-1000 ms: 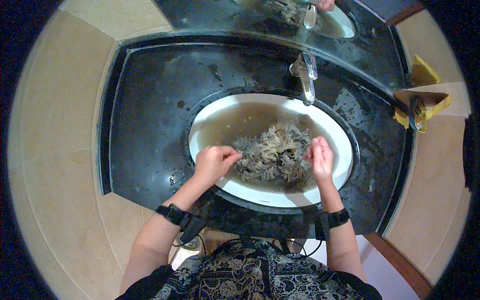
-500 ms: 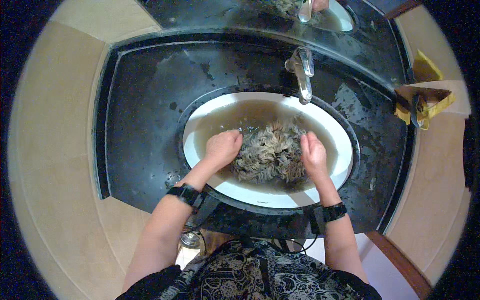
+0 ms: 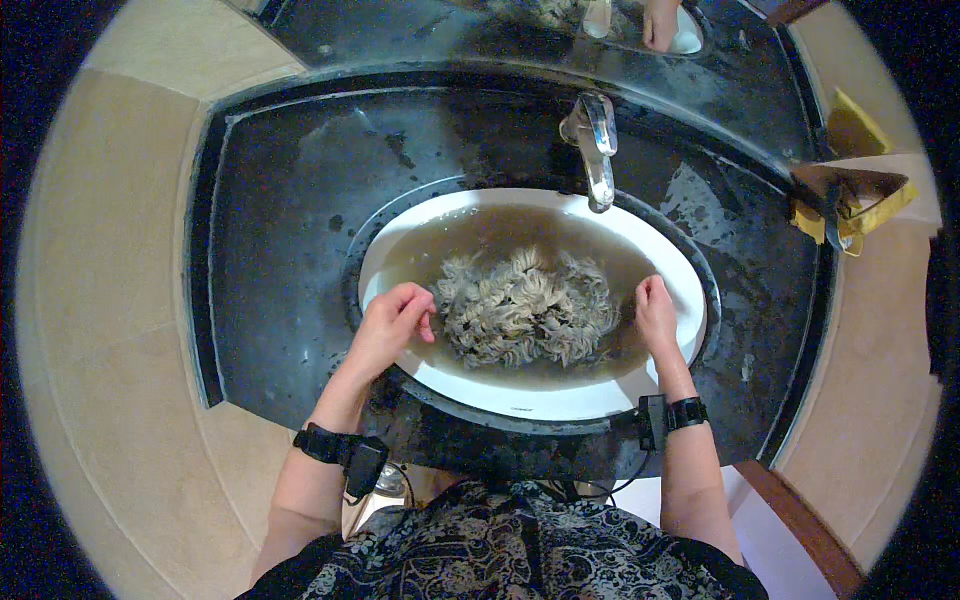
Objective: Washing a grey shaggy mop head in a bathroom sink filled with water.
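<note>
A wet, shaggy mass of grey-beige strands, like a mop head [image 3: 530, 310], lies in murky brown water [image 3: 410, 260] inside a white oval sink [image 3: 525, 400]. Off its left side, above the near left part of the basin, my left hand [image 3: 395, 325] hovers with curled fingers. My right hand [image 3: 655, 312] is closed at the basin's right side, apart from the strands. Nothing shows in either hand.
A chrome faucet [image 3: 596, 150] stands behind the sink, its spout over the far rim. Around it spreads a wet black countertop [image 3: 290, 250]. A mirror [image 3: 450, 35] rises at the back. Yellow and brown items [image 3: 855, 205] sit at the right wall.
Both hands have moved off the strands and apart: the left one toward the left and nearer me, the right one slightly rightward. The strands now lie spread between them.
</note>
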`<state>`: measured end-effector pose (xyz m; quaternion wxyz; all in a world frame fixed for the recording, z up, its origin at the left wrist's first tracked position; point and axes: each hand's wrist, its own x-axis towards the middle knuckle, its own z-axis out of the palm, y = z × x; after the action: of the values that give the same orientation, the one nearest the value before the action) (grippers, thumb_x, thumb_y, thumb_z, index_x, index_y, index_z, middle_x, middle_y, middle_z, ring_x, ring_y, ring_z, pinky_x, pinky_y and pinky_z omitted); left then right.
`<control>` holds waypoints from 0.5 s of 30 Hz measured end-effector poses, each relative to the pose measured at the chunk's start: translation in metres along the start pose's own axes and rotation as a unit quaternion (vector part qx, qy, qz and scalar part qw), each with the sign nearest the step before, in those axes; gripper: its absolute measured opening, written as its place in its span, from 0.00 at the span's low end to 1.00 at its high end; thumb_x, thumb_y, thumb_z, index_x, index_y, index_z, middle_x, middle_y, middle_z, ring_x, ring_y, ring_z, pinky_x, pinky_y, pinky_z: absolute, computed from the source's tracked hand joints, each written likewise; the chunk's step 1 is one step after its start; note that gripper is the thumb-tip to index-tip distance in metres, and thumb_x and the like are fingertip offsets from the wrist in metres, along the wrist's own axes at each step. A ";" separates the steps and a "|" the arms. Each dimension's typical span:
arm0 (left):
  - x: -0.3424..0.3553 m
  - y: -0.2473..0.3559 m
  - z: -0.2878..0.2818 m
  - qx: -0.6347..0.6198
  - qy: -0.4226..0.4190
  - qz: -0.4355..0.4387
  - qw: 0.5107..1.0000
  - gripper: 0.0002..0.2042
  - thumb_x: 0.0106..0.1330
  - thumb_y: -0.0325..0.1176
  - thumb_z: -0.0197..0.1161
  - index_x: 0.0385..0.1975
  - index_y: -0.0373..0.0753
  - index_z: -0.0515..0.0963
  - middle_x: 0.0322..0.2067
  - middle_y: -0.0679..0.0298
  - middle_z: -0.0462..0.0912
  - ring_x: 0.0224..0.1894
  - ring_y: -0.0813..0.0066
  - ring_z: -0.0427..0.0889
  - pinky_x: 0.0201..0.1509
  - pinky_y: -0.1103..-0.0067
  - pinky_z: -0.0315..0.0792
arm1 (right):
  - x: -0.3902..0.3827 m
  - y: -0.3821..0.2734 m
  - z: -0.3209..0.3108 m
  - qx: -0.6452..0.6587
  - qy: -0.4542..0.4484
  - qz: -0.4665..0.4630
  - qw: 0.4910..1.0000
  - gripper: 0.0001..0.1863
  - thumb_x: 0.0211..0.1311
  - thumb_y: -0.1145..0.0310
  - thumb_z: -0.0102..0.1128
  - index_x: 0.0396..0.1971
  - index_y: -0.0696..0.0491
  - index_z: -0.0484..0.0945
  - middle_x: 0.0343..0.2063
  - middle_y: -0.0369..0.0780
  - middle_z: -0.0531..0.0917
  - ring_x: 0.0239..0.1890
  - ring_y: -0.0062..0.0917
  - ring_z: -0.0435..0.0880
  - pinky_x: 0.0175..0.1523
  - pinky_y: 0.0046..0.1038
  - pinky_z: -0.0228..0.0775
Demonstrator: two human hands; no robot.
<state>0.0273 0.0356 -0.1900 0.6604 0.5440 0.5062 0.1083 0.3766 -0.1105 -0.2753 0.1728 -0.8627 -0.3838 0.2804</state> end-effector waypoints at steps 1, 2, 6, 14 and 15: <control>0.000 0.002 -0.003 0.001 0.001 0.000 1.000 0.11 0.66 0.33 0.51 0.27 0.32 0.73 0.17 0.67 0.73 0.21 0.80 0.76 0.26 0.83 0.69 | 0.000 0.005 0.004 -0.020 0.003 0.034 0.999 0.10 0.62 0.66 0.45 0.33 0.58 0.67 0.31 0.52 0.76 0.39 0.49 0.74 0.43 0.43 0.65; 0.001 0.006 -0.006 -0.013 0.021 0.005 1.000 0.10 0.66 0.32 0.52 0.29 0.31 0.74 0.19 0.66 0.75 0.23 0.79 0.78 0.28 0.83 0.70 | -0.004 0.009 0.011 -0.019 0.003 0.034 0.999 0.10 0.62 0.66 0.45 0.33 0.58 0.67 0.31 0.52 0.76 0.39 0.49 0.74 0.43 0.43 0.65; 0.005 0.006 -0.011 0.073 0.061 0.036 0.995 0.10 0.62 0.31 0.57 0.31 0.29 0.78 0.23 0.63 0.81 0.27 0.80 0.80 0.31 0.84 0.72 | -0.013 -0.008 0.035 -0.043 0.020 -0.170 0.984 0.11 0.61 0.66 0.45 0.34 0.59 0.69 0.28 0.50 0.77 0.35 0.47 0.77 0.42 0.39 0.68; 0.022 -0.028 -0.005 0.286 0.098 -0.020 0.953 0.10 0.51 0.39 0.67 0.27 0.39 0.81 0.19 0.61 0.80 0.20 0.73 0.76 0.26 0.78 0.69 | 0.006 -0.008 0.007 0.370 -0.048 0.146 0.916 0.13 0.62 0.63 0.51 0.24 0.56 0.70 0.19 0.35 0.74 0.20 0.18 0.71 0.26 0.21 0.66; 0.026 -0.028 0.003 0.287 0.101 -0.004 0.952 0.12 0.50 0.40 0.68 0.27 0.38 0.79 0.20 0.61 0.80 0.21 0.72 0.77 0.26 0.78 0.69 | 0.007 -0.007 0.012 0.327 0.020 0.128 0.936 0.10 0.60 0.65 0.53 0.26 0.56 0.72 0.21 0.35 0.75 0.23 0.18 0.72 0.31 0.21 0.67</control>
<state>0.0302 0.0411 -0.2278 0.4221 0.6951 0.5818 0.0101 0.3686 -0.0994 -0.2836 0.4155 -0.8058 -0.1542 0.3928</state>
